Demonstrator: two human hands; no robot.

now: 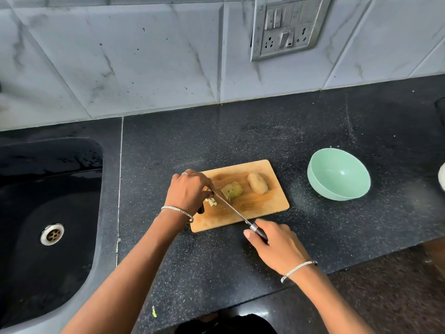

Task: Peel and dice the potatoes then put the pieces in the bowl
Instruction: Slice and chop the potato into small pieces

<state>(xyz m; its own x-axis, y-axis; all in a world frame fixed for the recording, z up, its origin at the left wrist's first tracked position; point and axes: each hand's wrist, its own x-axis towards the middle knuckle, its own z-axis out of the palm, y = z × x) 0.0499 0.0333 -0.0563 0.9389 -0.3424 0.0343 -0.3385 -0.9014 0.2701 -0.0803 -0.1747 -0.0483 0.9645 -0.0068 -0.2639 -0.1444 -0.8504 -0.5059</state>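
A wooden cutting board (262, 208) lies on the black counter. On it sit a whole peeled potato (257, 183), a partly cut potato chunk (232, 190) and a few small diced pieces (212, 202). My right hand (277, 247) grips the dark handle of a knife (231, 207) off the board's near edge. The blade slants up-left across the board. My left hand (190, 189) hovers over the board's left end with fingers curled down at the blade's tip, just above the diced pieces. What the fingertips touch is hidden. A mint-green bowl (338, 174) stands to the right of the board, with nothing in it.
A black sink (48, 213) with a metal drain takes up the left side. A tiled wall with a switch panel (286, 27) rises behind the counter. A white object (441, 179) shows at the right edge. A green scrap (154, 311) lies near the counter's front edge.
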